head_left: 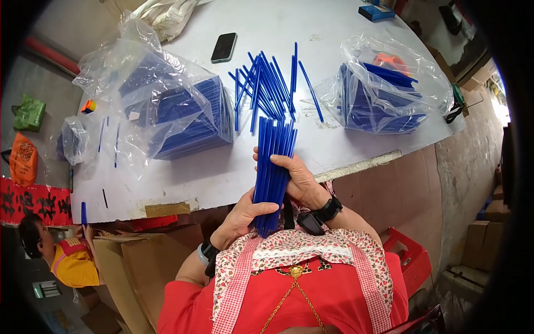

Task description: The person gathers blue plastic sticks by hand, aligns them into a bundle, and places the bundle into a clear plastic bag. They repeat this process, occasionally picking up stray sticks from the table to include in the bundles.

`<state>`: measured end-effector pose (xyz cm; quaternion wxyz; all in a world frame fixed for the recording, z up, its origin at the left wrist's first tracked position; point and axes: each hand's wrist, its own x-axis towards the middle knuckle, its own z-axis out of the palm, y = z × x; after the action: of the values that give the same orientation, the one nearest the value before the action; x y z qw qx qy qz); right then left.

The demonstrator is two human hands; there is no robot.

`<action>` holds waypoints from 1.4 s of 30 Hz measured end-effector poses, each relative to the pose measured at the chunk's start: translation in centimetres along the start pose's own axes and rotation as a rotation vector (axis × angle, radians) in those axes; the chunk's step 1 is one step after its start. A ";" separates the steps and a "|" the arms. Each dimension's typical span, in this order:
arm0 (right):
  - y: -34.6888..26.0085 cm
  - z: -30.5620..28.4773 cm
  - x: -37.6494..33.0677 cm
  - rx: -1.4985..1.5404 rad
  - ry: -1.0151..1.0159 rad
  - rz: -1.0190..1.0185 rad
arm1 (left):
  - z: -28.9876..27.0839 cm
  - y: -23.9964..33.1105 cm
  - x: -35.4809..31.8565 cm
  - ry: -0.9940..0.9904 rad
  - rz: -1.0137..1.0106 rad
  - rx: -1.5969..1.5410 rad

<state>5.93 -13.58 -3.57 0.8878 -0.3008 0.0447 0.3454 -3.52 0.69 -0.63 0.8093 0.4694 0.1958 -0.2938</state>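
White table [267, 25], bagged stack of blue sticks [194, 114] at left, loose blue sticks [256, 83] scattered mid-table, stick bundle [270, 181] over the near edge, right hand [299, 179] grasping its middle, left hand [243, 214] grasping its lower end, dark phone [224, 47]

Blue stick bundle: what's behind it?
Behind the bundle, fingertips of the right hand show past its left edge; the rest of those fingers is covered. The left hand has its thumb in front, other fingers mostly hidden.
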 end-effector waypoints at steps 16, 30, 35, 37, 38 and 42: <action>-9.7 3.3 -1.9 -1.831 -0.589 -0.826 | 1.8 0.5 -2.3 -0.127 -0.159 0.103; -8.4 3.4 -5.2 -2.082 -0.887 -0.429 | 2.5 0.9 -1.9 -0.280 -0.167 0.286; -9.1 3.3 -5.9 -2.239 -0.858 -0.358 | 2.7 1.1 -1.9 -0.308 -0.155 0.331; -10.1 2.5 -5.3 -2.129 -0.841 -0.336 | 2.7 1.3 -1.8 -0.313 -0.153 0.342; -10.4 2.3 -5.1 -2.072 -0.834 -0.322 | 2.8 1.5 -2.0 -0.314 -0.152 0.357; -11.1 3.3 -5.2 -2.076 -0.908 -0.297 | 3.0 1.6 -2.3 -0.304 -0.131 0.413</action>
<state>8.74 -21.19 6.23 0.1769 -0.7392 -0.6232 0.1842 -4.06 -0.68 3.17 0.6956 0.5615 0.0377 -0.4466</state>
